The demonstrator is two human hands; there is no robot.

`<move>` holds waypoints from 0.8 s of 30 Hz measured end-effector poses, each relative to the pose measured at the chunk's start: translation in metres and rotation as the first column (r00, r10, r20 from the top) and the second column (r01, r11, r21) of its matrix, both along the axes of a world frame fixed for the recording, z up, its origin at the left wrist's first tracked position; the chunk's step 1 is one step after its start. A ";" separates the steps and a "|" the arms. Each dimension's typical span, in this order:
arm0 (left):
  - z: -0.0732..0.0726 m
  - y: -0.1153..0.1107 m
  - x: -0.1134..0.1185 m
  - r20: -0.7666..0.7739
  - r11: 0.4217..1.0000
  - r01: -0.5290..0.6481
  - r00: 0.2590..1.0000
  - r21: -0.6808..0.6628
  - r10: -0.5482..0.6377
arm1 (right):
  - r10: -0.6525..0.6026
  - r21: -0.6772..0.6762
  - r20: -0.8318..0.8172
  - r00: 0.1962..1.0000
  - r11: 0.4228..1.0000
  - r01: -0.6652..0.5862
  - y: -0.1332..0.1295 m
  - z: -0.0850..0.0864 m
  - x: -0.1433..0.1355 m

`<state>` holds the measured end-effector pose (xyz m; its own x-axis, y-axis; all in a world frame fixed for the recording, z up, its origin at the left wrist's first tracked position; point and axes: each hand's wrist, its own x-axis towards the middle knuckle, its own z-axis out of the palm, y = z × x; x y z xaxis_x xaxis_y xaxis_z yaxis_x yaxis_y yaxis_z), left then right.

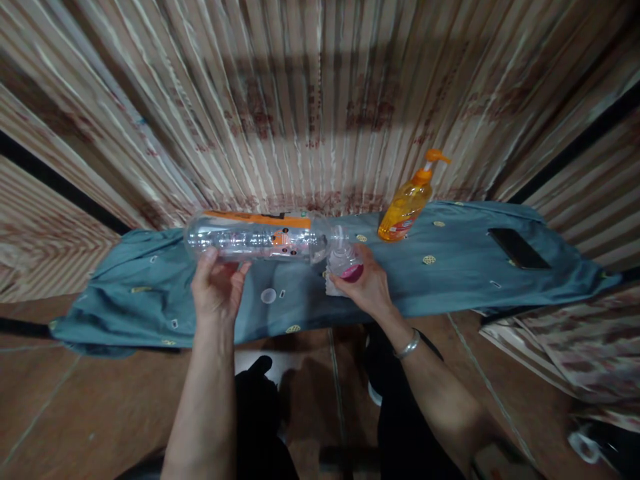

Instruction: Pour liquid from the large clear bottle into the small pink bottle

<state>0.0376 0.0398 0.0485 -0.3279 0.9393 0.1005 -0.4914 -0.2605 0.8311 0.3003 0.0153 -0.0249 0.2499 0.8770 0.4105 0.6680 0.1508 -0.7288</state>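
A large clear plastic bottle (pixel 255 239) with an orange band lies sideways in the air, its mouth end pointing right. My left hand (pixel 219 283) is wrapped under its bottom end. Upright in my right hand (pixel 367 283) is a small clear bottle (pixel 345 257) with a pink label, its fingers closed round the side. The small bottle's neck is close to the big bottle's mouth; whether they touch I cannot tell. Something white, like a tissue, shows under the small bottle. A round whitish cap (pixel 269 295) lies on the cloth between my hands.
A teal patterned cloth (pixel 465 280) covers the narrow table. Behind my right hand stands an orange pump bottle (pixel 405 207). A black phone (pixel 519 248) lies at the right. A pleated curtain (pixel 300 100) hangs close behind the table, and dark bars run along both sides.
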 end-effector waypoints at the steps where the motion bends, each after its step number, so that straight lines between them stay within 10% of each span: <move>1: -0.001 0.001 0.002 0.027 1.000 0.001 1.000 -0.008 0.000 | -0.001 0.000 0.002 1.000 1.000 0.001 0.000 0.000 0.000; 24: -0.012 0.011 0.033 0.129 0.999 0.044 0.991 -0.015 -0.041 | -0.038 -0.011 -0.014 0.999 0.999 0.038 0.001 0.002 0.003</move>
<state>0.0702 0.0510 0.0367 -0.2968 0.9540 0.0430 -0.6052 -0.2228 0.7643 0.3031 0.0159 -0.0230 0.2891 0.8709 0.3974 0.6627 0.1174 -0.7396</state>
